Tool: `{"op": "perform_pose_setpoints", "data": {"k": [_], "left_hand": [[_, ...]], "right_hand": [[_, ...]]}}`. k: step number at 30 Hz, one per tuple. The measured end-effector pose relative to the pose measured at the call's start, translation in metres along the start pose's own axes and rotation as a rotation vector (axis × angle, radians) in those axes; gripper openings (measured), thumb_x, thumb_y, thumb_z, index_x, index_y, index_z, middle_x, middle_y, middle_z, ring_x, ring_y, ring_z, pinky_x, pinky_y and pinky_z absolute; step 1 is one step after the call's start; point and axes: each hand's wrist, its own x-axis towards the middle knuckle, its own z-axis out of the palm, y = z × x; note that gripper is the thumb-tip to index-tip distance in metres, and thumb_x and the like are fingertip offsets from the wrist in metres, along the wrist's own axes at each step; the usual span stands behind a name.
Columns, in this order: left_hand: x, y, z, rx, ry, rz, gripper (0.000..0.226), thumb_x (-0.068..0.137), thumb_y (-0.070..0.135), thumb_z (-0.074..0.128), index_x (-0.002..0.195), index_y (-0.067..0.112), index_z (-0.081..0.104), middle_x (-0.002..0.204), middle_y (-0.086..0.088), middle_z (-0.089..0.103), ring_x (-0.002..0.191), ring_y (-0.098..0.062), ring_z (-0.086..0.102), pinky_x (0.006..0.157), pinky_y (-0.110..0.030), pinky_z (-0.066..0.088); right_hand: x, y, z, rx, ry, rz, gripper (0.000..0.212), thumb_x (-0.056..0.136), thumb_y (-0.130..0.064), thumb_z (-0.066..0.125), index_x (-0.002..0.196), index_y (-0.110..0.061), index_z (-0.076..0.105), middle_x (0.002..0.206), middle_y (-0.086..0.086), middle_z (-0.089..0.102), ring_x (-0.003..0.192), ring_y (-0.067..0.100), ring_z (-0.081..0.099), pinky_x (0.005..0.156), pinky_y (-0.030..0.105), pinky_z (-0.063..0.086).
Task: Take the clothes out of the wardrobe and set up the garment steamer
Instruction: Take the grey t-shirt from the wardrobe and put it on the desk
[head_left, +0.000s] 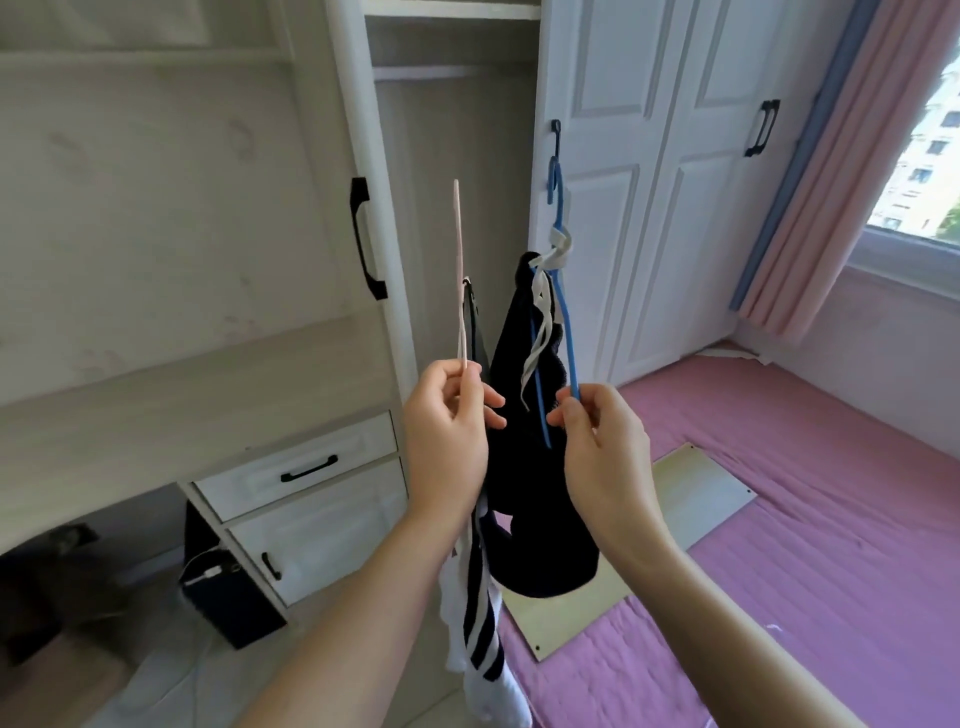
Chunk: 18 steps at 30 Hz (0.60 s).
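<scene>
Clothes on two hangers, out of the wardrobe (457, 156).
Left hand (447, 415) pinches the pink hanger (459, 270), right hand (602, 441) the blue hanger (566, 322), keeping garments apart.

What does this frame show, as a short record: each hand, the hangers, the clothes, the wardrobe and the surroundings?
left hand: pinches the lower end of the pink hanger, held upright
right hand: pinches the blue hanger
blue hanger hook: at the black handle of the open wardrobe door; whether it hangs there cannot be told
dark garment: on the blue hanger, white drawstrings dangling
striped garment: black and white, hanging below the left hand
wardrobe interior: no clothes visible
surroundings: pink bed cover, pale board on it
garment steamer: not in view
</scene>
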Motion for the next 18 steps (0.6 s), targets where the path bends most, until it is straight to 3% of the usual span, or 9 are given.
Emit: {"op": "perform_pose_setpoints", "data": {"k": [4, 7, 18], "left_hand": [[-0.037, 0.004, -0.035, 0.033, -0.011, -0.008, 0.018, 0.099, 0.019, 0.047, 0.092, 0.008, 0.059, 0.071, -0.004, 0.067, 0.055, -0.02, 0.064, 0.06, -0.027, 0.052], [-0.064, 0.006, -0.061, 0.032, 0.001, -0.041, 0.018, 0.099, 0.02, 0.048, 0.092, 0.007, 0.06, 0.07, -0.003, 0.067, 0.055, -0.022, 0.064, 0.061, -0.031, 0.052], [-0.138, 0.034, -0.135, -0.044, 0.084, -0.087, 0.02, 0.101, 0.019, 0.043, 0.093, 0.01, 0.058, 0.075, -0.003, 0.07, 0.058, -0.019, 0.064, 0.063, -0.022, 0.049]], "right_hand": [[-0.048, -0.003, 0.001, -0.023, 0.002, -0.016, 0.015, 0.1, -0.017, 0.045, 0.097, -0.018, 0.06, 0.087, -0.008, 0.064, 0.064, -0.008, 0.052, 0.056, 0.006, 0.04], [-0.087, -0.003, 0.002, -0.043, -0.023, -0.007, 0.014, 0.099, -0.017, 0.046, 0.097, -0.021, 0.059, 0.085, -0.01, 0.064, 0.076, 0.0, 0.056, 0.061, 0.007, 0.041], [-0.184, -0.047, -0.003, -0.026, -0.192, -0.088, 0.017, 0.098, -0.018, 0.048, 0.092, -0.025, 0.061, 0.083, -0.01, 0.068, 0.078, 0.005, 0.062, 0.066, 0.011, 0.046]]}}
